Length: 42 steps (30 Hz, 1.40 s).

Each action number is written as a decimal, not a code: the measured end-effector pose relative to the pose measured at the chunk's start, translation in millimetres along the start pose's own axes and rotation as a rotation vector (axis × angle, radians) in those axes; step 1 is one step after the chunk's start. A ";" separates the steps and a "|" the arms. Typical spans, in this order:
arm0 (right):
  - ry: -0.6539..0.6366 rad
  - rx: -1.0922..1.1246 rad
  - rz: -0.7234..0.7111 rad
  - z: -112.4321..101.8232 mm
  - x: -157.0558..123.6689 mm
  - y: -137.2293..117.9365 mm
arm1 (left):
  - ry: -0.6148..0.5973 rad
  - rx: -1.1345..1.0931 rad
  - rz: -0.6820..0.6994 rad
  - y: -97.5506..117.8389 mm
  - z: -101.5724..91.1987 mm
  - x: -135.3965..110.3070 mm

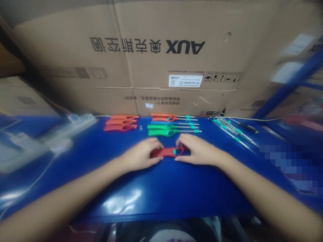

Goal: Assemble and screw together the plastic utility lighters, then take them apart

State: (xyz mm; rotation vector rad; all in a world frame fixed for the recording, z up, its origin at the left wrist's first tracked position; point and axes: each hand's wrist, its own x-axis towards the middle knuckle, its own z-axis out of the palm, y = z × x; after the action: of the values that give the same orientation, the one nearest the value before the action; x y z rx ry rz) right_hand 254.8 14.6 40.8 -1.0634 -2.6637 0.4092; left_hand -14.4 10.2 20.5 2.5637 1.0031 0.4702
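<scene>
Centre frame: a red handle [166, 152] lies on the blue tabletop [161, 191], clamped between two grips, the left hand [140, 156] closed over its left end, the right hand [199, 151] pinching its looped right end. Lighters [174, 126] line up just behind, rods [232, 132] lie right of centre, a box [161, 67] stands beyond

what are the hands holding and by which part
A red lighter handle, lying on the table: left hand holds its left end, right hand its right end.

The blue table [161, 188] bears a red lighter body [165, 152], spare bodies [120, 123], assembled lighters [166, 127], metal rods [236, 133] and a power strip [80, 121].
</scene>
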 end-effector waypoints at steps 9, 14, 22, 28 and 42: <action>-0.088 -0.116 0.110 6.7 1.2 -21.4 | 0.010 -0.091 -0.066 19.8 6.5 -3.2; -0.105 -0.122 0.114 7.4 0.2 -22.4 | 0.041 -0.073 -0.081 27.0 16.1 -2.1; -0.085 -0.205 0.136 8.1 -0.4 -31.1 | 0.050 0.040 -0.077 29.5 23.3 -2.6; -0.098 -0.279 0.147 9.3 -4.5 -41.9 | 0.042 0.147 -0.053 37.0 21.8 -3.6; -0.024 -0.156 0.079 20.4 3.7 -29.4 | 0.037 0.233 0.056 22.8 16.8 -3.6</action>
State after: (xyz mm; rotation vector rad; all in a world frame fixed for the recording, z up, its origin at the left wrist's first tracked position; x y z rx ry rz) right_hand 227.0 -6.7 32.4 -1.2189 -2.7181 0.2330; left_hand 3.5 -11.3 14.8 2.8047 1.0564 0.4405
